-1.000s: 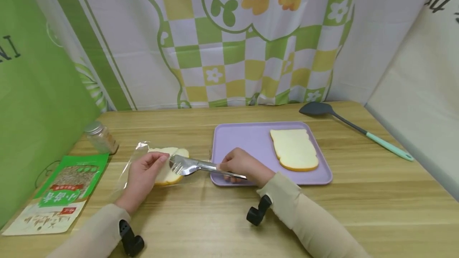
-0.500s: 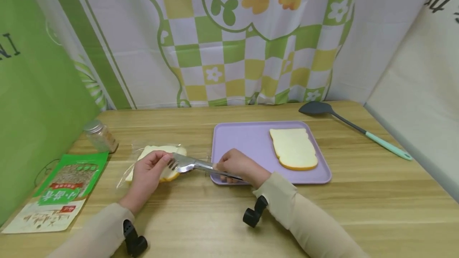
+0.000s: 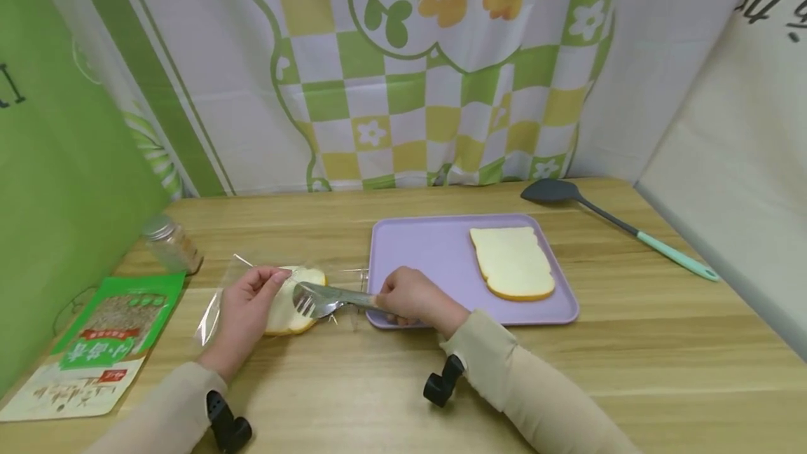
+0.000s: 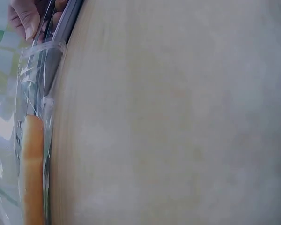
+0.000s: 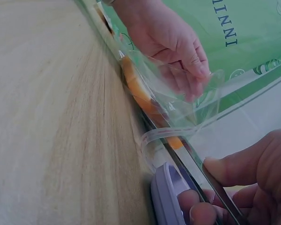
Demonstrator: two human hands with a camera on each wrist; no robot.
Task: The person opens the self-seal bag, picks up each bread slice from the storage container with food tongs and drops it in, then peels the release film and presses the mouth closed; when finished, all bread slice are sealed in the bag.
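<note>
My left hand (image 3: pixel 246 310) pinches the raised upper layer of a clear plastic bag (image 5: pixel 210 101) between thumb and fingers. Inside the bag lies a bread slice (image 3: pixel 286 314), white with a golden crust; the left hand covers part of it. In my right hand (image 3: pixel 416 296), thumb and fingers grip a pair of metal tongs (image 3: pixel 353 296) by its arms. The tongs reach through the bag's mouth, and their slotted head overlaps the slice in the head view. In the left wrist view, the tongs' arms run to the crust edge (image 4: pixel 33 159) inside the bag.
A purple tray (image 3: pixel 422 237) with a second bread slice (image 3: pixel 513 261) lies beside the right hand. Behind it, to the right, rests a spatula (image 3: pixel 605 214) with a mint handle. At left stand a lidded glass jar (image 3: pixel 173 247) and a green seed packet (image 3: pixel 104 342).
The slice and bag moved left, then back to the right and nearer the person. The tongs' arms look closer together now. The head view has shifted slightly.
</note>
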